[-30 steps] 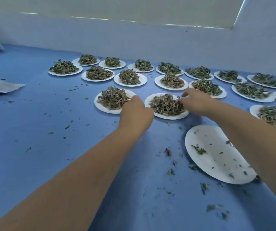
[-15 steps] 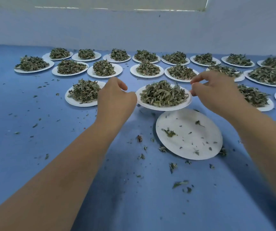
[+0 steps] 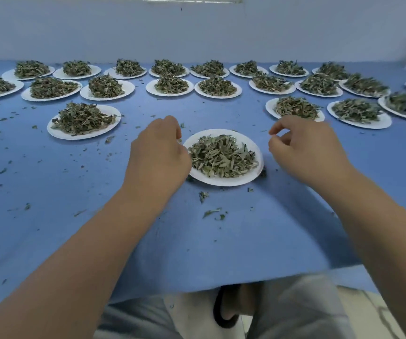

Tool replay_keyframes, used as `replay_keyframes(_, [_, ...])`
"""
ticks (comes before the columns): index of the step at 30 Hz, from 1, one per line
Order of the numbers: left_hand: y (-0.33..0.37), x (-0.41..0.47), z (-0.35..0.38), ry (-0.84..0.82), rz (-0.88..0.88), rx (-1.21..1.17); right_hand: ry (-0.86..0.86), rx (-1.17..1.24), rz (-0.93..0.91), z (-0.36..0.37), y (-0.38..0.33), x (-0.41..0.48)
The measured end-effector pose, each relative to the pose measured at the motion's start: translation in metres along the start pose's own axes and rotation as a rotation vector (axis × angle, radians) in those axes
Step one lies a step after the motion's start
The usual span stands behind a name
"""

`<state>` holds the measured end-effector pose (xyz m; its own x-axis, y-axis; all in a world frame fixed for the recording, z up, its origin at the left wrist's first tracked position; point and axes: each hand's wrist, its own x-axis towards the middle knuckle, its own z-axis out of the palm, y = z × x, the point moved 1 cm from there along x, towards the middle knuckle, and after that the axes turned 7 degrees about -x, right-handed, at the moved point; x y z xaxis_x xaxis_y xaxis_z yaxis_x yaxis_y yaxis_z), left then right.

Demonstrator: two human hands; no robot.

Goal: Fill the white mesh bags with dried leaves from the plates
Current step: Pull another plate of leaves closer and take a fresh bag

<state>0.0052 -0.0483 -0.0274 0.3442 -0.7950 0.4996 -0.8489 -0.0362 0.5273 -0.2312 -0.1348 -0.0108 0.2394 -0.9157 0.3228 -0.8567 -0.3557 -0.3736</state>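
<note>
A white plate [image 3: 224, 182] heaped with dried leaves [image 3: 221, 159] lies on the blue cloth [image 3: 197, 241] between our hands. The left hand [image 3: 159, 152] is at its left rim, fingers curled out of sight, so we cannot tell if it grips, while the right hand [image 3: 307, 150] hovers just off the right rim, loosely curled and empty. We judge this plate is staged for bagging; no mesh bag shows near either hand, so we need one fetched and opened next.

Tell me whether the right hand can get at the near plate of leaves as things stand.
Likely yes: the right hand sits just right of the plate, with only blue cloth between them.
</note>
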Motion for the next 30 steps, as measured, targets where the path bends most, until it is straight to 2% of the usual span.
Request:
replay_keyframes(4, [0.052,-0.006,0.011,0.107,0.243,-0.109,0.025,0.034,0.043,-0.022,0.027,-0.002])
replay_keyframes(7, [0.107,-0.005,0.038,0.048,0.378,-0.213,0.072,0.021,0.110,-0.035,0.061,-0.004])
replay_keyframes(10, [0.163,-0.005,0.080,-0.087,0.445,-0.302,0.144,-0.028,0.211,-0.048,0.109,-0.005])
replay_keyframes(16, [0.238,0.004,0.176,-0.424,0.318,-0.383,0.043,-0.189,0.472,-0.063,0.219,0.003])
replay_keyframes(20, [0.257,0.013,0.222,-0.538,0.272,-0.389,-0.010,-0.392,0.516,-0.063,0.274,0.018])
replay_keyframes(25, [0.249,0.022,0.249,-0.489,0.137,-0.487,-0.024,-0.693,0.694,-0.077,0.322,0.029])
replay_keyframes(28, [0.248,0.021,0.252,-0.492,0.132,-0.511,-0.087,-0.688,0.875,-0.088,0.340,0.029])
replay_keyframes(30, [0.248,0.022,0.253,-0.499,0.111,-0.530,-0.067,-0.631,0.911,-0.090,0.349,0.026])
